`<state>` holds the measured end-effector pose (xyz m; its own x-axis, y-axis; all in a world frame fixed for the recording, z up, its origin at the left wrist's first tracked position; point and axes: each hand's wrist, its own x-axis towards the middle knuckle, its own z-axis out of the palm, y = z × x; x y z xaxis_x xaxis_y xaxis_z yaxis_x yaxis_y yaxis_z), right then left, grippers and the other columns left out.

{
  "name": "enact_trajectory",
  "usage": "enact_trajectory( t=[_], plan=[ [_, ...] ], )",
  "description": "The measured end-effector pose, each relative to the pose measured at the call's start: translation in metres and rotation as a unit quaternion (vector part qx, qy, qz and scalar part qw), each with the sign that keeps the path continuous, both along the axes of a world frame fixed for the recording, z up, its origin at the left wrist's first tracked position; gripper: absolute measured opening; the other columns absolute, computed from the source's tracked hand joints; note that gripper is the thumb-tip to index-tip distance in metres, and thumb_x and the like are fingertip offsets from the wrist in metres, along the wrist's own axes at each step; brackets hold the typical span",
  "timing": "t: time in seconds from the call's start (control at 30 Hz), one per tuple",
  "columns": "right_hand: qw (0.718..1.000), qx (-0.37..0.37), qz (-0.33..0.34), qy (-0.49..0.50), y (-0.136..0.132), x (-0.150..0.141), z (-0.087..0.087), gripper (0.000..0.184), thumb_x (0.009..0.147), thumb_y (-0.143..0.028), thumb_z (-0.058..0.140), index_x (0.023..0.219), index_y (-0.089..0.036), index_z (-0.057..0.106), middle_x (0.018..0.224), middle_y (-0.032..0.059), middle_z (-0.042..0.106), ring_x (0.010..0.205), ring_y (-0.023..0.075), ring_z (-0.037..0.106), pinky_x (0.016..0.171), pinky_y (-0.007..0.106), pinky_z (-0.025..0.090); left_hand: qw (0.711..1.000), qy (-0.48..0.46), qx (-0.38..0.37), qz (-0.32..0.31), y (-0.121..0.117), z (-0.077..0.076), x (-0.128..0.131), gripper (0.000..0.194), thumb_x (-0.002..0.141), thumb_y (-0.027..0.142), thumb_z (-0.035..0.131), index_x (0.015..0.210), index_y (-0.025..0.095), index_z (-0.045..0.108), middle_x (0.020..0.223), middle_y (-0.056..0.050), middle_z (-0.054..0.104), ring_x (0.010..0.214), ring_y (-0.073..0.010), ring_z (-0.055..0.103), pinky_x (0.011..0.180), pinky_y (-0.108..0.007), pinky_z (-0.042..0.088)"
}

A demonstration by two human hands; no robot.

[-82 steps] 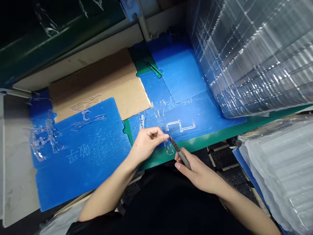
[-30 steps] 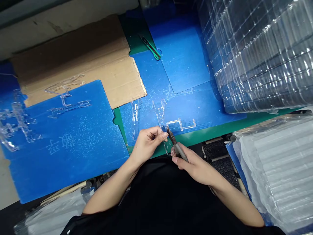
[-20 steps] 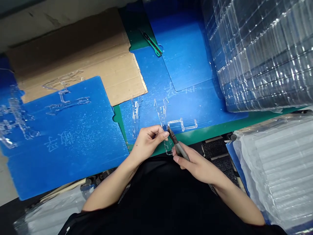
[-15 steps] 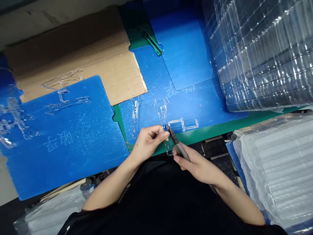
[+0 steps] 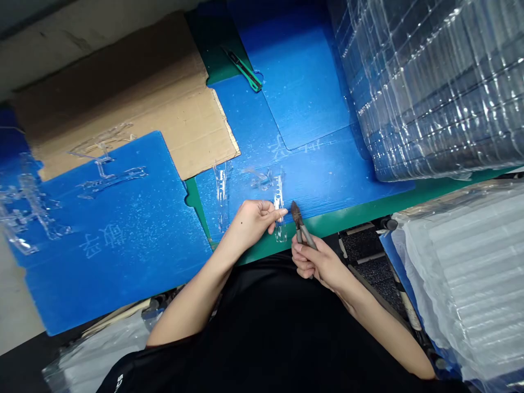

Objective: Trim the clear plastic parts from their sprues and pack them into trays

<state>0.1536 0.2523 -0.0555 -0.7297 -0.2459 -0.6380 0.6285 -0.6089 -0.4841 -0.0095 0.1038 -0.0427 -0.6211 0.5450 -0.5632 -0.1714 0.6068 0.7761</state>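
Apparently pinched plastic strip (image 5: 279,191), pliers (image 5: 297,214) near

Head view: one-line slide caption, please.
Left hand pinches a clear, narrow plastic piece at a green tabletop; right hand holds grey-handled dark metal pliers beside it.

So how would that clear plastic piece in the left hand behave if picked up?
The clear plastic piece is probably light, being so slim. It seems fairly stiff, extending straight on both sides of the left hand's grip. Its glossy surface might feel slippery.
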Motion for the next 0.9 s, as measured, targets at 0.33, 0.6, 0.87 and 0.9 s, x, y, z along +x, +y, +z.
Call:
enact_trajectory(
  t=[0.33, 0.6, 0.87, 0.9],
  plan=[
    [0.999, 0.005, -0.032, 0.028, 0.023, 0.047, -0.002, 0.040, 0.100, -0.052, 0.076, 0.095, -0.023, 0.049, 0.073, -0.0089, 0.031, 0.059, 0.0078, 0.022, 0.053, 0.024, 0.018, 0.843, 0.374, -0.386, -0.025, -0.004, 0.043, -0.025, 0.055, 0.102, 0.075, 0.056, 0.118, 0.025, 0.071, 0.091, -0.012, 0.081, 0.085, -0.0348, 0.077, 0.069, -0.035, 0.042],
    [0.987, 0.095, -0.026, 0.125, 0.026, 0.027, 0.012, 0.037, 0.102, -0.052, 0.075, 0.097, -0.022, 0.055, 0.075, -0.0070, 0.032, 0.062, 0.0100, 0.024, 0.056, 0.026, 0.022, 0.837, 0.413, -0.329, -0.142, 0.041, 0.056, -0.141, 0.019, 0.103, 0.024, 0.065, 0.116, 0.017, 0.076, 0.112, -0.018, 0.082, 0.106, -0.0333, 0.077, 0.079, -0.034, 0.049],
    [0.969, 0.214, -0.024, 0.122, 0.042, -0.003, 0.010, 0.038, 0.094, -0.056, 0.081, 0.100, -0.024, 0.062, 0.073, -0.0044, 0.036, 0.061, 0.0140, 0.030, 0.057, 0.031, 0.023, 0.760, 0.525, -0.380, 0.046, -0.139, 0.129, -0.054, 0.033, 0.112, 0.035, 0.046, 0.118, 0.024, 0.076, 0.118, -0.015, 0.079, 0.106, -0.0305, 0.074, 0.074, -0.037, 0.043],
    [0.966, 0.227, -0.029, 0.122, 0.044, -0.011, 0.012, 0.039, 0.093, -0.057, 0.082, 0.100, -0.024, 0.062, 0.073, -0.0043, 0.037, 0.061, 0.0139, 0.030, 0.057, 0.031, 0.023, 0.721, 0.536, -0.423, 0.122, -0.190, 0.141, -0.042, 0.038, 0.113, 0.041, 0.041, 0.119, 0.026, 0.076, 0.116, -0.013, 0.079, 0.104, -0.0312, 0.073, 0.075, -0.038, 0.044]
  ],
)
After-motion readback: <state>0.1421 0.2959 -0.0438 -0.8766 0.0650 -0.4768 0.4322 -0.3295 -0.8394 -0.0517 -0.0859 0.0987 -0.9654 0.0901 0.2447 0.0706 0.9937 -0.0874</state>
